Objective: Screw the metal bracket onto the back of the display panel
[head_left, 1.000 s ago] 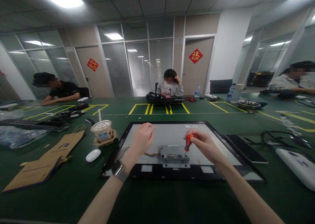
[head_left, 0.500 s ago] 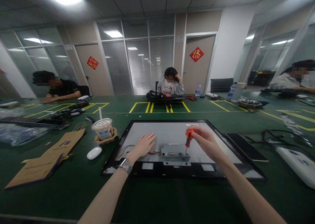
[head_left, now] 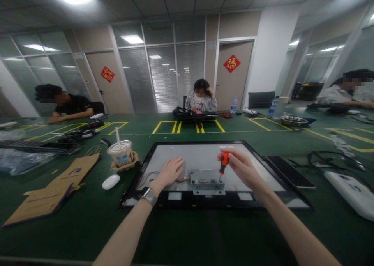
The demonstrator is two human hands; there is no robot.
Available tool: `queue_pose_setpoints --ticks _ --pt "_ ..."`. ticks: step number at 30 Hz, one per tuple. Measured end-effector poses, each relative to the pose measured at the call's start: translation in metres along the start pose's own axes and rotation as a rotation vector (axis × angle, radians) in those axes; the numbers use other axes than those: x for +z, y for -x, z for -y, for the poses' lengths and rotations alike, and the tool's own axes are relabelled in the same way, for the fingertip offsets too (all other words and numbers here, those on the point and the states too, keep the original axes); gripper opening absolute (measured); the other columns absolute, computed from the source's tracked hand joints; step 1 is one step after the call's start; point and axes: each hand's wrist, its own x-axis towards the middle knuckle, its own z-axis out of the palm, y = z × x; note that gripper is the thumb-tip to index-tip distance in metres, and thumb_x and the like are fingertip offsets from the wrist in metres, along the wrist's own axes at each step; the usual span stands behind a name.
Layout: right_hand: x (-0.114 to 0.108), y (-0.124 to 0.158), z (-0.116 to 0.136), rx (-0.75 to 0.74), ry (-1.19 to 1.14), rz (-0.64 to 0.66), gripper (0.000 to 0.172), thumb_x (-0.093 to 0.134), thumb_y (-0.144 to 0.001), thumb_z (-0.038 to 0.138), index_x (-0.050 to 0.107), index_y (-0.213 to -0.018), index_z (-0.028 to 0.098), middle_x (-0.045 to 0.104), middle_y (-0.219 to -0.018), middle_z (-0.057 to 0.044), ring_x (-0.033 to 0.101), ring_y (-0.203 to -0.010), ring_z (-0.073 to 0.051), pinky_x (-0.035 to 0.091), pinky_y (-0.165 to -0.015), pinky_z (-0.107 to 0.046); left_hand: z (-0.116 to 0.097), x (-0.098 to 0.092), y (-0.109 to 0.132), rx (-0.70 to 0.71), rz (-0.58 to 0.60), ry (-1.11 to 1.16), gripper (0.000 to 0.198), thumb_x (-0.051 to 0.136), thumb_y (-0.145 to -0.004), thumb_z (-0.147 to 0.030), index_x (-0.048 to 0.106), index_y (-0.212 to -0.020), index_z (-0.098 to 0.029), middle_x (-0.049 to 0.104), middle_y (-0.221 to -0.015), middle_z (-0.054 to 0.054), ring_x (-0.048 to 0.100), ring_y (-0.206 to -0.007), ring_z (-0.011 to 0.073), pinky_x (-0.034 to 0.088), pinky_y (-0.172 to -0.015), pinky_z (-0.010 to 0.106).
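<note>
A flat display panel (head_left: 163, 156) with a black frame and pale grey back lies on the green table in front of me. Near its close edge sits a metal bracket (head_left: 201, 176) carrying connector ports. My right hand (head_left: 238, 164) grips an orange-and-black screwdriver (head_left: 224, 162) by its handle, nearly upright. Its shaft points down at the right part of the bracket; whether the tip sits in a screw is too small to tell. My left hand (head_left: 170, 173) rests flat with fingers stretched on the panel, left of the bracket, over some thin wires (head_left: 184, 179).
Left of the panel are a white mouse (head_left: 111, 182), a lidded drink cup (head_left: 120, 153) in a cardboard holder and a brown paper bag (head_left: 52, 195). On the right lie a black phone-like slab (head_left: 289, 171) and a white device (head_left: 349, 194). Several people sit around the table.
The screwdriver has turned slightly in my right hand and stands a little more upright. My left hand stays in place on the panel. The whole view has shifted slightly.
</note>
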Motion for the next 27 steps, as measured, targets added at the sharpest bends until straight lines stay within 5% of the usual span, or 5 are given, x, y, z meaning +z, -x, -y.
queue_pose_setpoints --ticks 6,13,20,27 --pt "0.000 0.000 0.004 -0.032 0.074 0.013 0.030 0.069 -0.088 0.051 0.077 -0.098 0.024 0.077 -0.092 -0.008 0.071 -0.088 -0.024 0.056 -0.089 -0.044 -0.001 0.000 0.000 -0.003 -0.014 0.006 0.051 0.036 -0.102 -0.033 0.044 -0.151 -0.021 0.037 -0.162 0.008 0.030 -0.151 0.0246 0.020 -0.125 0.049" --pt "-0.005 -0.003 -0.002 -0.161 0.290 -0.109 0.023 0.079 -0.078 0.045 0.077 -0.078 0.023 0.069 -0.081 -0.004 0.065 -0.078 -0.022 0.055 -0.072 -0.036 -0.003 -0.002 0.000 -0.005 -0.009 -0.004 0.052 0.036 -0.101 -0.031 0.045 -0.150 -0.018 0.037 -0.161 0.009 0.030 -0.151 0.0250 0.020 -0.125 0.049" --pt "-0.009 -0.001 -0.009 -0.084 0.161 -0.032 0.029 0.064 -0.091 0.046 0.078 -0.105 0.025 0.076 -0.106 -0.008 0.070 -0.098 -0.027 0.053 -0.094 -0.045 -0.002 -0.001 0.000 -0.003 -0.009 -0.005 0.052 0.036 -0.101 -0.032 0.044 -0.151 -0.019 0.037 -0.161 0.009 0.031 -0.151 0.0259 0.021 -0.124 0.050" --pt "0.000 -0.001 -0.002 -0.074 0.162 -0.076 0.022 0.081 -0.076 0.041 0.078 -0.089 0.023 0.070 -0.085 -0.004 0.066 -0.077 -0.020 0.057 -0.072 -0.034 -0.002 -0.001 0.001 0.004 -0.014 -0.008 0.051 0.036 -0.101 -0.031 0.044 -0.151 -0.020 0.038 -0.161 0.009 0.031 -0.151 0.0247 0.020 -0.125 0.049"
